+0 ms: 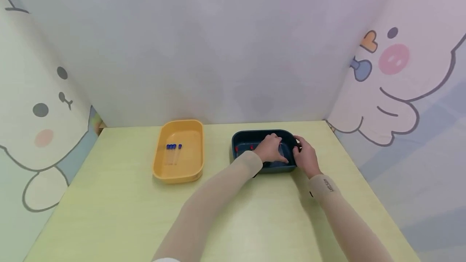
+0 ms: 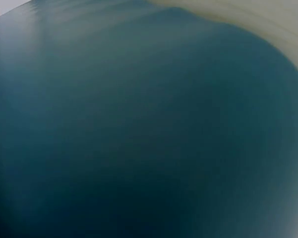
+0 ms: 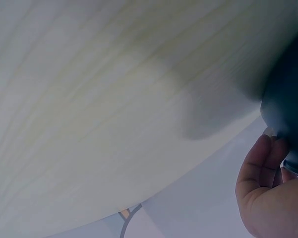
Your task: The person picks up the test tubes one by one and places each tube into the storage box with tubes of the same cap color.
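Note:
A dark blue-green tray sits at the back right of the table, with small red-capped pieces inside. My left hand reaches over its front side into it. The thumb and fingers stand apart around a thin clear red-capped tube; whether they touch it is too small to tell. My right hand grips the tray's right end; in the right wrist view, its fingers curl at the tray's edge. The tray wall fills most of the left wrist view, which leaves the left fingertips hidden.
A yellow tray stands to the left on the pale green table. Several clear tubes with blue caps lie in it side by side. Cloth walls with cartoon prints enclose the back and both sides.

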{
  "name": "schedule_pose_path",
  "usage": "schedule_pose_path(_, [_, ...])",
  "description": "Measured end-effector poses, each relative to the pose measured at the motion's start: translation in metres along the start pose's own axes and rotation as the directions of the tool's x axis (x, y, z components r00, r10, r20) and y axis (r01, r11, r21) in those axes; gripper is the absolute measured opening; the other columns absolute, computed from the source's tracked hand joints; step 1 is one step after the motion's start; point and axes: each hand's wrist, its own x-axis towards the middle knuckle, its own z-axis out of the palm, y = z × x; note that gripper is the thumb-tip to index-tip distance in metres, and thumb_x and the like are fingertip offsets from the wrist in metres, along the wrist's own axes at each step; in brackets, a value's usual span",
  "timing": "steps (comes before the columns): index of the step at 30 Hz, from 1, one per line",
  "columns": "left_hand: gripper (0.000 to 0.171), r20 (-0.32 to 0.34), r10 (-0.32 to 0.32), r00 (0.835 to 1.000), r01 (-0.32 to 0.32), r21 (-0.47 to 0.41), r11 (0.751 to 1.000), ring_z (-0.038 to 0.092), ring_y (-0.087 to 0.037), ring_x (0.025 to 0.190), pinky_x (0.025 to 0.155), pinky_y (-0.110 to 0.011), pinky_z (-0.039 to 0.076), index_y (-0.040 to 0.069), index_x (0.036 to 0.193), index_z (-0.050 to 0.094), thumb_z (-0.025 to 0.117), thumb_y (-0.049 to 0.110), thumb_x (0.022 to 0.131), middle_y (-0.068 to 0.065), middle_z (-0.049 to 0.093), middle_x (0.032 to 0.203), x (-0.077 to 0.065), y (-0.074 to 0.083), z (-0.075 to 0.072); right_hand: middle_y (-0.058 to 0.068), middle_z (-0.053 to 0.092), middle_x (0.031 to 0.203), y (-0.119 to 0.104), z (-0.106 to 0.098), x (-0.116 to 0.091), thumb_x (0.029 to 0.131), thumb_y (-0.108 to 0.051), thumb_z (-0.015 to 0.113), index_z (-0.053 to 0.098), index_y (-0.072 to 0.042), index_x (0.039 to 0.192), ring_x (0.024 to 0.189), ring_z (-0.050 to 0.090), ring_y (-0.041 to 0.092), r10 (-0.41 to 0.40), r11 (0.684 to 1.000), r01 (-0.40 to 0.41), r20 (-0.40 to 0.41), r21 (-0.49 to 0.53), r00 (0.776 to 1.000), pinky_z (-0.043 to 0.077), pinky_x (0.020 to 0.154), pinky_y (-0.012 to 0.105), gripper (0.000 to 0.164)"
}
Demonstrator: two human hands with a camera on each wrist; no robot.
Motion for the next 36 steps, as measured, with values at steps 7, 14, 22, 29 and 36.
schedule_pose_path(7, [0.088, 0.002, -0.01, 1.0, 0.01, 0.037, 0.999, 0.054, -0.023, 0.13, 0.109, -0.032, 0.052, 0.008, 0.151, 0.051, 0.083, 0.053, 0.083, -0.008, 0.056, 0.143, 0.011, -0.005, 0.007, 0.027, 0.06, 0.13, -0.001, 0.001, 0.001, 0.106, -0.014, 0.045, 0.042, -0.01, 0.155, 0.103, 0.06, 0.037, 0.006, 1.0, -0.006, -0.016, 0.005, 1.0, 0.052, 0.092, 0.052, 0.049])
schedule_pose_path(14, [0.088, -0.009, -0.011, 1.0, 0.012, 0.153, 0.988, 0.056, -0.021, 0.118, 0.105, -0.032, 0.051, 0.013, 0.147, 0.057, 0.082, 0.063, 0.079, -0.003, 0.062, 0.135, 0.023, -0.007, 0.015, 0.027, 0.061, 0.128, -0.001, 0.0, 0.001, 0.105, -0.013, 0.046, 0.043, -0.009, 0.154, 0.104, 0.059, 0.038, 0.006, 1.0, -0.006, -0.033, 0.007, 0.999, 0.052, 0.091, 0.052, 0.049])
schedule_pose_path(22, [0.087, -0.048, -0.032, 0.998, 0.039, 0.162, 0.986, 0.057, -0.021, 0.119, 0.107, -0.034, 0.049, 0.016, 0.146, 0.059, 0.082, 0.063, 0.078, -0.001, 0.064, 0.136, 0.025, -0.004, 0.027, 0.025, 0.062, 0.126, 0.003, 0.002, 0.001, 0.106, -0.014, 0.045, 0.043, -0.009, 0.154, 0.101, 0.058, 0.035, 0.009, 1.0, -0.008, -0.027, 0.013, 1.0, 0.051, 0.088, 0.048, 0.049])
schedule_pose_path(29, [0.082, -0.086, -0.045, 0.995, 0.063, 0.218, 0.974, 0.055, -0.02, 0.121, 0.11, -0.035, 0.045, 0.02, 0.145, 0.061, 0.081, 0.064, 0.078, 0.004, 0.064, 0.139, 0.026, 0.004, 0.035, 0.026, 0.061, 0.129, 0.003, 0.004, 0.001, 0.106, -0.014, 0.045, 0.043, -0.01, 0.155, 0.105, 0.06, 0.037, 0.013, 1.0, -0.012, -0.026, 0.022, 1.0, 0.052, 0.09, 0.05, 0.049])
schedule_pose_path(36, [0.076, -0.096, -0.042, 0.995, 0.063, 0.228, 0.972, 0.054, -0.02, 0.12, 0.11, -0.037, 0.044, 0.022, 0.142, 0.063, 0.082, 0.06, 0.08, 0.004, 0.066, 0.138, 0.036, 0.006, 0.041, 0.026, 0.062, 0.127, 0.003, 0.005, 0.002, 0.106, -0.013, 0.046, 0.044, -0.01, 0.154, 0.105, 0.06, 0.037, 0.02, 0.999, -0.019, -0.028, 0.03, 0.999, 0.052, 0.091, 0.051, 0.048])
